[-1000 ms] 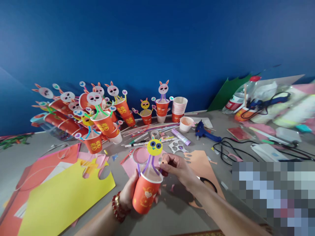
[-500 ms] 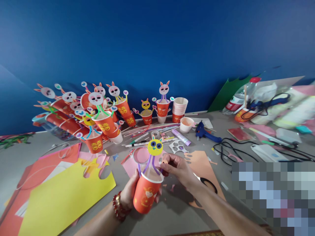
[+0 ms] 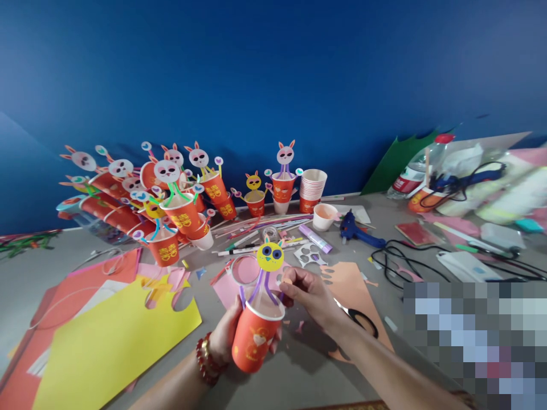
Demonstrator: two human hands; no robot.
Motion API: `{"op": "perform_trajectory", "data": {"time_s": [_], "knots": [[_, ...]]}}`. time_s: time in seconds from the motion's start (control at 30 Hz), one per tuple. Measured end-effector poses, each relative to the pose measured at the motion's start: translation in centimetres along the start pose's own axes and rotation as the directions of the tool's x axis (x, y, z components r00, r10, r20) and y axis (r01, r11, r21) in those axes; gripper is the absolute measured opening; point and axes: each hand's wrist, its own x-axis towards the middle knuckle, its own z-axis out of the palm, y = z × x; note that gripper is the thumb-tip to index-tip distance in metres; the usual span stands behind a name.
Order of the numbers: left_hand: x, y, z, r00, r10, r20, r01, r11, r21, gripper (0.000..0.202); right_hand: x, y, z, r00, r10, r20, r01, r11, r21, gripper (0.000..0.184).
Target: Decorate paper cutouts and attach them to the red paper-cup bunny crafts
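Note:
My left hand (image 3: 224,336), with a red bead bracelet at the wrist, is wrapped round a red paper cup (image 3: 253,339) held above the grey table (image 3: 299,370). Purple pipe-cleaner stems rise from the cup and carry a yellow paper animal face (image 3: 270,257) with blue eyes. My right hand (image 3: 308,293) pinches a small orange paper piece (image 3: 287,280) at the tip of one purple stem, just right of the face.
Many finished red-cup bunny figures (image 3: 171,193) crowd the back left, beside a stack of cups (image 3: 311,188). Yellow (image 3: 111,347), red and orange paper sheets lie near. Scissors (image 3: 359,319), a blue glue gun (image 3: 352,229), markers, cables and a bottle (image 3: 412,171) lie to the right.
Almost nothing differs: the cup and both hands have shifted very slightly, with the same grip kept on the cup and the small orange piece.

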Motion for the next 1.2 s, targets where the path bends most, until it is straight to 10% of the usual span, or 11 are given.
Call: {"op": "perform_trajectory", "data": {"time_s": [0.93, 1.03, 1.2], "knots": [[0.3, 1.3, 1.4, 0.989, 0.142, -0.041, -0.138, 0.988, 0.075, 0.091, -0.2, -0.1, -0.2, 0.997, -0.050, -0.063, 0.037, 0.982, -0.185, 0.037], [-0.1, 2.5, 1.6, 0.955, 0.283, -0.093, -0.268, 0.952, 0.148, 0.083, -0.1, -0.2, -0.3, 0.989, -0.109, -0.097, 0.045, 0.859, -0.510, 0.034], [-0.2, 3.3, 0.9, 0.933, 0.315, -0.172, -0.280, 0.939, 0.198, 0.068, -0.4, -0.2, 0.4, 0.986, -0.060, 0.154, 0.166, 0.327, -0.930, 0.009]]}}
